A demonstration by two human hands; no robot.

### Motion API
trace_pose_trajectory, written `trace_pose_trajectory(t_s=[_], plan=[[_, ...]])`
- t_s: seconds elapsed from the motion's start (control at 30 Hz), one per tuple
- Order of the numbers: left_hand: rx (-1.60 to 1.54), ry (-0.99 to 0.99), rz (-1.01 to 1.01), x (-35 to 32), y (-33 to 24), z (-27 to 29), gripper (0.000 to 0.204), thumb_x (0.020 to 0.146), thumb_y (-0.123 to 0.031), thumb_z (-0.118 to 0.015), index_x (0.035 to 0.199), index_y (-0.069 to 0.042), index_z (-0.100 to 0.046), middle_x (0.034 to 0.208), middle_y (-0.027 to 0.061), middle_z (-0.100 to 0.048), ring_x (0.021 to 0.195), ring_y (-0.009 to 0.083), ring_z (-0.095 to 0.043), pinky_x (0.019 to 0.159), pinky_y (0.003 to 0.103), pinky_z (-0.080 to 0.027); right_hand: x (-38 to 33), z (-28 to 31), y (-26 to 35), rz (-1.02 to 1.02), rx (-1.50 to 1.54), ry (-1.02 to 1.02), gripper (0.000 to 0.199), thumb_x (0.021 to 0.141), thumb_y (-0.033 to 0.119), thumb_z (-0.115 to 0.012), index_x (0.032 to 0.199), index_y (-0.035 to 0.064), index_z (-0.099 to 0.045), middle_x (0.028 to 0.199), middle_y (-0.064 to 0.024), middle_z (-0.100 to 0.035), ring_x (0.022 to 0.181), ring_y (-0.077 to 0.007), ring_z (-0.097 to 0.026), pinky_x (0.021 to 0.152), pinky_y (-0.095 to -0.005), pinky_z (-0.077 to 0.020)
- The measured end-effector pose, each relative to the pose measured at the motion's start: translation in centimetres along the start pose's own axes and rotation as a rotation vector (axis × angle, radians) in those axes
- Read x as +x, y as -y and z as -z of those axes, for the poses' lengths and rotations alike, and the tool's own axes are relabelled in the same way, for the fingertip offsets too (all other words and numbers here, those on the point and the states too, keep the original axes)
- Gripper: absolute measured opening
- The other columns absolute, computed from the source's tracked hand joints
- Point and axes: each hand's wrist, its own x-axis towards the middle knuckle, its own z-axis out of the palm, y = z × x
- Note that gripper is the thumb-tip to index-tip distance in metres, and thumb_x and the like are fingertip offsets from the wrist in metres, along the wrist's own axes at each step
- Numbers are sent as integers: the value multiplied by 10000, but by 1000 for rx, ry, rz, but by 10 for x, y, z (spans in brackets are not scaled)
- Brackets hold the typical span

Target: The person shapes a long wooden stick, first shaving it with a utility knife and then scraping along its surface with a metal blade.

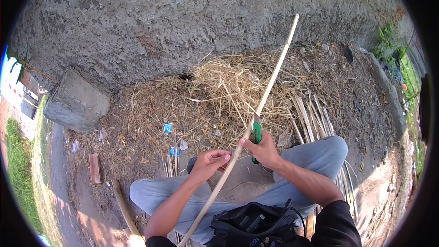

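A long pale bamboo strip (278, 66) slants from my lap up toward the wall, crossing in front of me. My right hand (264, 152) is closed around a green utility knife (257, 133), its blade against the strip and its thumb pressed to the strip. Lower down, my left hand (211, 164) is closed at the strip, thumb and fingers curled beside it; some fingertips are hidden behind it. Beyond the knife lies a heap of thin, curly shavings (228, 80) on the ground.
A rough grey wall (183, 23) rises ahead. Several split strips (313, 116) lie by my right knee. At the left are a concrete block (80, 100), a brick piece (94, 168) and a wooden stick (124, 206). An open black bag (256, 224) rests on my lap.
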Motion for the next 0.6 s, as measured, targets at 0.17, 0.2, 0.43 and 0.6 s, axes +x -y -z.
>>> trace_pose_trajectory(t_s=[0.17,0.2,0.43,0.6], plan=[[-38,21,28,8,4,0,214,916,-146,-652,1026,37,-635,902,96,-670,743,193,-686,662,300,-578,-3,-8,-6,21,-90,30,282,827,239,-775,846,27,-592,635,52,-530,551,-28,-443,468,-218,-341],[-38,21,27,8,5,1,214,916,-146,-652,1026,37,-635,902,96,-670,743,193,-686,662,300,-578,-3,-9,-6,21,-91,30,282,827,239,-775,846,27,-592,635,52,-530,551,-28,-443,468,-218,-341],[-81,22,10,8,15,3,164,938,-125,-612,946,34,-650,821,94,-674,702,193,-686,628,295,-571,-7,-11,-5,-6,-13,73,267,820,213,-782,847,26,-594,641,34,-564,542,-29,-467,460,-215,-359],[-87,57,-9,7,15,2,163,955,-129,-586,954,27,-634,839,90,-673,719,188,-686,638,293,-569,-4,-8,-14,-24,55,71,271,822,214,-779,860,26,-588,635,17,-579,519,-40,-492,436,-216,-377]])
